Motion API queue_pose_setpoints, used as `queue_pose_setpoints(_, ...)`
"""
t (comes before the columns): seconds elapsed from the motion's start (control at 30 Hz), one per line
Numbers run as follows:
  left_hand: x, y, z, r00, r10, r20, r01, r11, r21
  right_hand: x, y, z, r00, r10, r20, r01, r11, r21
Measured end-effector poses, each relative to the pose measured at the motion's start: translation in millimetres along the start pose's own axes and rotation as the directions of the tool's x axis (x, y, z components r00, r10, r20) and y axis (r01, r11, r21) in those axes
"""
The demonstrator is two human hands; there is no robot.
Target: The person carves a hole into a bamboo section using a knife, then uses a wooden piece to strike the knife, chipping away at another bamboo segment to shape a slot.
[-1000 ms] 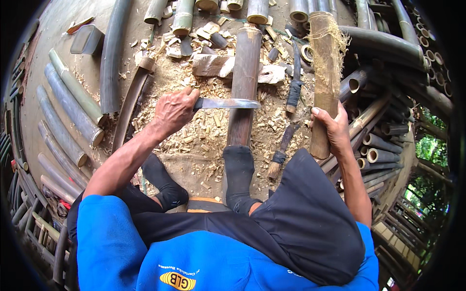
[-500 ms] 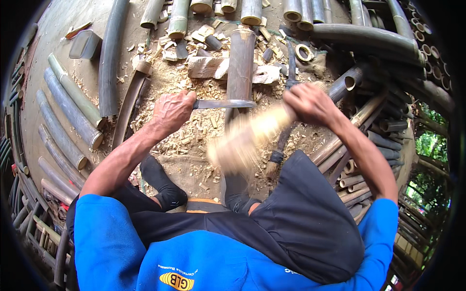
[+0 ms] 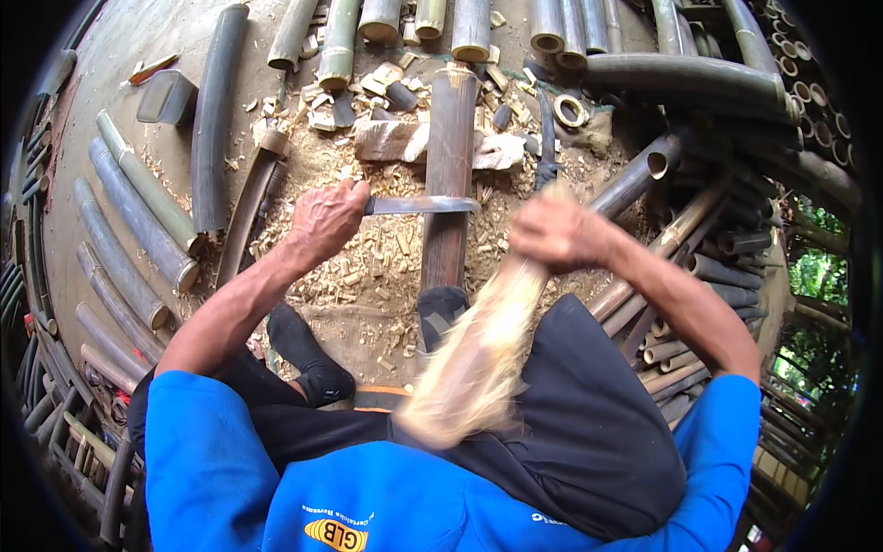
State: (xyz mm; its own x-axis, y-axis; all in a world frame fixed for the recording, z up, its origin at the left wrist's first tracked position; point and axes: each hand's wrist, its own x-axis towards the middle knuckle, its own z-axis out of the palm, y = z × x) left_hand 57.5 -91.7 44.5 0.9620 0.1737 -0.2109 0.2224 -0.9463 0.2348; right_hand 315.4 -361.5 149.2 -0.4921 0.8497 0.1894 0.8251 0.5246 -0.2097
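My left hand (image 3: 329, 219) is closed round the handle of a knife (image 3: 418, 204). Its blade lies crosswise over a brown bamboo pole (image 3: 451, 120), though I cannot tell how firmly it touches. The pole runs away from me, its middle across a rough wooden block (image 3: 391, 141) and its near end by my black-socked foot (image 3: 441, 308). In my right hand (image 3: 561, 228) is a pale wooden mallet (image 3: 478, 359), frayed and blurred by motion. Its thick head points down toward my lap, apart from the knife.
Wood chips (image 3: 368, 267) cover the ground around the block. Several bamboo poles (image 3: 143, 216) lie at left, more at the far side, and a stack of bamboo (image 3: 681, 340) at right. A clear plastic tub (image 3: 167, 97) stands far left. A cut bamboo ring (image 3: 570, 111) lies beyond my right hand.
My right hand has moved left and a little nearer. The mallet head has swung back from beside the pole toward my lap. My left hand and the knife hold nearly the same place.
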Motion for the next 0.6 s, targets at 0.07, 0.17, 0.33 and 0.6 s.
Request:
queue_pose_setpoints(0.07,7,2,-4,0.998,-0.030,0.046,0.029,0.999,0.026,-11,14,2,0.980,0.190,0.059,-0.191,0.981,0.021)
queue_pose_setpoints(0.17,5,-7,-8,0.997,-0.060,0.039,0.059,0.997,0.043,10,-4,-4,0.758,0.525,0.387,-0.544,0.836,-0.070)
queue_pose_setpoints(0.33,9,1,-5,0.995,-0.027,0.098,0.025,0.999,0.026,-13,31,9,0.778,0.471,0.415,-0.484,0.871,-0.080)
queue_pose_setpoints(0.6,8,1,-4,0.992,-0.050,0.113,0.045,0.998,0.039,3,33,5,0.673,0.543,0.502,-0.568,0.814,-0.119)
